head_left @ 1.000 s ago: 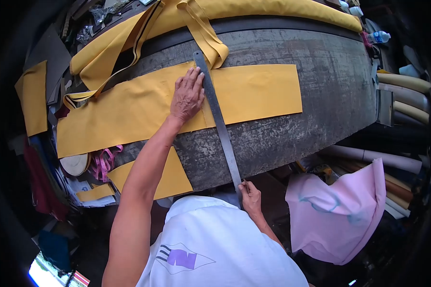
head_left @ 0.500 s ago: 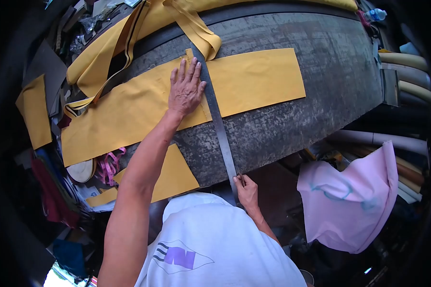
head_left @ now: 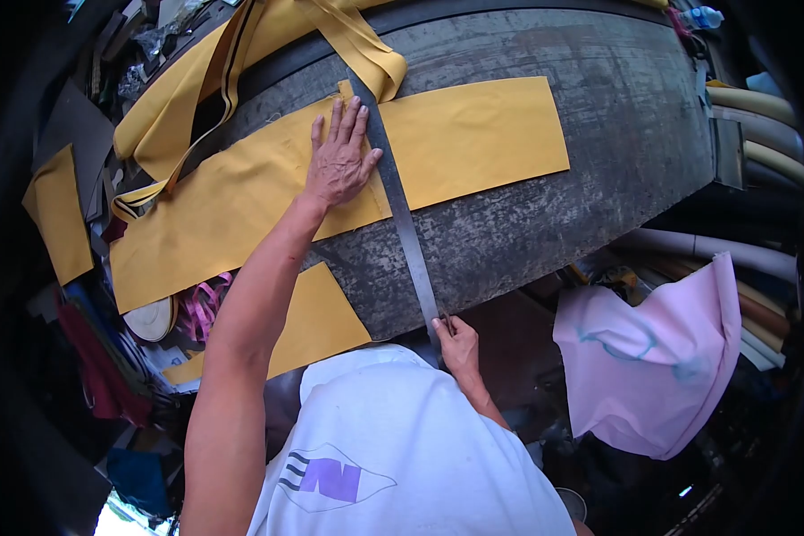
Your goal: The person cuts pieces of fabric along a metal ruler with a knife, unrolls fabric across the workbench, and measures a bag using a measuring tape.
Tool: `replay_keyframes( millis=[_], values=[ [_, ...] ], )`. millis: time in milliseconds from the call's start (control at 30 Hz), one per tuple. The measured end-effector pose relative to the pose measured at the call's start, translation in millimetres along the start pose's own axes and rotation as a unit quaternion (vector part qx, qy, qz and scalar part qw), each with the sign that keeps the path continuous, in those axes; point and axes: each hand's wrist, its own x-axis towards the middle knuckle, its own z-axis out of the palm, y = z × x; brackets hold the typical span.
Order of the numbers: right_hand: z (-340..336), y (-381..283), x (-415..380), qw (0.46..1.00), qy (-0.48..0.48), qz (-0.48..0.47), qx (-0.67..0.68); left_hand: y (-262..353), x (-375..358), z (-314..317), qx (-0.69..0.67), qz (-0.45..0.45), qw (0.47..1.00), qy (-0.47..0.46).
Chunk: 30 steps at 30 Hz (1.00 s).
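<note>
My left hand [head_left: 338,165] lies flat with fingers spread on a long yellow piece of fabric [head_left: 214,210], its fingertips close to a long metal ruler [head_left: 405,228]. The ruler crosses the fabric and runs over the table's near edge toward my body. At that near end, my right hand [head_left: 460,347] is closed around the ruler. Something small and dark shows at its fingers, too small to name. To the right of the ruler the yellow fabric [head_left: 478,138] continues flat. A folded yellow strip [head_left: 362,54] touches the ruler's far end.
The dark, worn tabletop [head_left: 616,116] extends right. More yellow fabric [head_left: 308,313] lies at the near edge, beside pink ribbon [head_left: 205,308] and a white roll [head_left: 150,320]. Pink sheeting [head_left: 648,357] hangs at right, below several long rolls [head_left: 755,105]. A bottle [head_left: 701,18] stands far right.
The view has shifted slightly. Both hands keep their places, the left flat on the fabric and the right closed at the ruler's near end.
</note>
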Motion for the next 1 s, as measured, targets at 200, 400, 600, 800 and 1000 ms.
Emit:
replay_keyframes(
  millis=[200,400,600,800,1000],
  values=[
    [-10,-8,3,0.992,-0.012,-0.041,-0.123,-7,2,-21,-0.056,0.014,0.993,-0.102],
    [-54,-143,42,0.975,0.059,-0.182,0.113,0,4,-28,-0.074,-0.008,0.991,-0.107],
    [11,-262,166,0.936,-0.068,-0.293,0.181,2,5,-32,-0.069,-0.023,0.992,-0.102],
    [71,-281,236,0.918,-0.064,-0.349,0.176,0,7,-34,-0.070,-0.020,0.993,-0.098],
    [69,-274,241,0.929,-0.005,-0.340,0.147,4,9,-40,-0.073,-0.028,0.992,-0.102]
  ],
)
